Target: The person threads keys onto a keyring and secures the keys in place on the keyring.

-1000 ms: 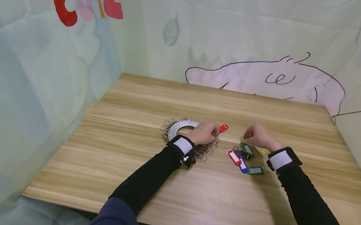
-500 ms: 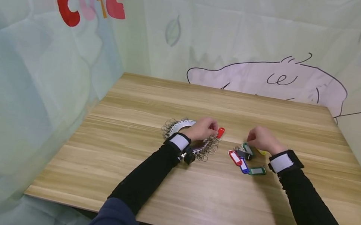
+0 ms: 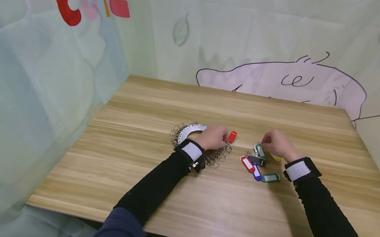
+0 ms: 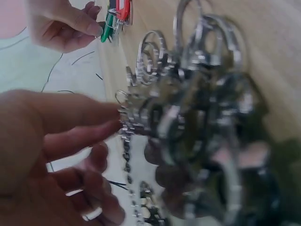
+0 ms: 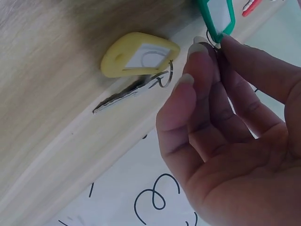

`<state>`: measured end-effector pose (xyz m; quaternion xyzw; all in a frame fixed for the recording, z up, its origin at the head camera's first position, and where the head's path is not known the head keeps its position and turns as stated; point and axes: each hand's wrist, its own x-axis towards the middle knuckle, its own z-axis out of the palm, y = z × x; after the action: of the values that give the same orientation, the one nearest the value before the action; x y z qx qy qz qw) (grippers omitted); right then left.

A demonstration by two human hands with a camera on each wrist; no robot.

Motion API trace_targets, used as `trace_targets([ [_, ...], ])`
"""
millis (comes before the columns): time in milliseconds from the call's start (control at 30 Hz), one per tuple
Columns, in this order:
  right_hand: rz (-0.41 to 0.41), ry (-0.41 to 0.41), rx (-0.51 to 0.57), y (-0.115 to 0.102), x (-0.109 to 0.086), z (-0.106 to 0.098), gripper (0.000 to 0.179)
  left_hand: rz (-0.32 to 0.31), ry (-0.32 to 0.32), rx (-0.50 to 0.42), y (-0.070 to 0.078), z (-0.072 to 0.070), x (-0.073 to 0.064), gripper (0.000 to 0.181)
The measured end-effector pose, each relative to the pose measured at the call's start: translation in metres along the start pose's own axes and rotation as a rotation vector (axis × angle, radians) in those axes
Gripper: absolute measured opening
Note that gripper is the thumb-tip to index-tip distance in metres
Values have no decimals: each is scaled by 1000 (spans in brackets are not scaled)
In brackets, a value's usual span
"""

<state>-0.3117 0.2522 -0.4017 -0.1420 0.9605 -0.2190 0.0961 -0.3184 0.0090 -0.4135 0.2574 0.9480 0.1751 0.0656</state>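
In the head view a white ring (image 3: 183,133), fringed with many small metal rings (image 3: 220,157), lies left of centre on the table. Over its right side is my left hand (image 3: 213,137); the left wrist view has thumb and finger pinching its edge among the metal rings. A red key tag (image 3: 232,137) sticks out just beyond those fingertips. My right hand (image 3: 279,146) pinches a green key tag (image 5: 218,19) at its small wire ring end. Beside that hand lies a yellow key tag (image 5: 113,61) with a silver key (image 5: 124,96).
Around the right hand, several more tags lie in a cluster: a red tag (image 3: 247,164), a blue tag (image 3: 256,173), a second green tag (image 3: 271,178) and a black one (image 3: 257,160). The wooden table (image 3: 152,193) ends at printed cloth walls (image 3: 257,32).
The red key tag by my left fingers has swung from slanted to more upright. My right hand has shifted slightly right, and its fingers have drawn together at the green tag.
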Motion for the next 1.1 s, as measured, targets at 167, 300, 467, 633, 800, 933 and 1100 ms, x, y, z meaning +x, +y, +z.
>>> trace_targets([
  [167, 4, 25, 5, 0, 0, -1, 14, 6, -61, 98, 5, 0, 0, 7],
  [300, 4, 51, 10, 0, 0, -2, 15, 19, -67, 81, 5, 1, 1, 5],
  [467, -13, 85, 6, -1, 0, -3, 15, 8, -46, 21, 3, 3, 2, 7],
  [633, -27, 99, 16, 0, -1, -3, 15, -50, -50, 16, 3, 3, 3, 22],
  [800, -32, 120, 28, 0, 0, -3, 14, -34, -86, 30, 4, 3, 4, 36],
  [933, -35, 126, 34, -1, -1, -2, 13, 10, -87, -19, 1, 2, 5, 29],
  [1100, -38, 136, 43, -4, -1, -1, 13, 33, -68, -164, -4, 0, 3, 12],
])
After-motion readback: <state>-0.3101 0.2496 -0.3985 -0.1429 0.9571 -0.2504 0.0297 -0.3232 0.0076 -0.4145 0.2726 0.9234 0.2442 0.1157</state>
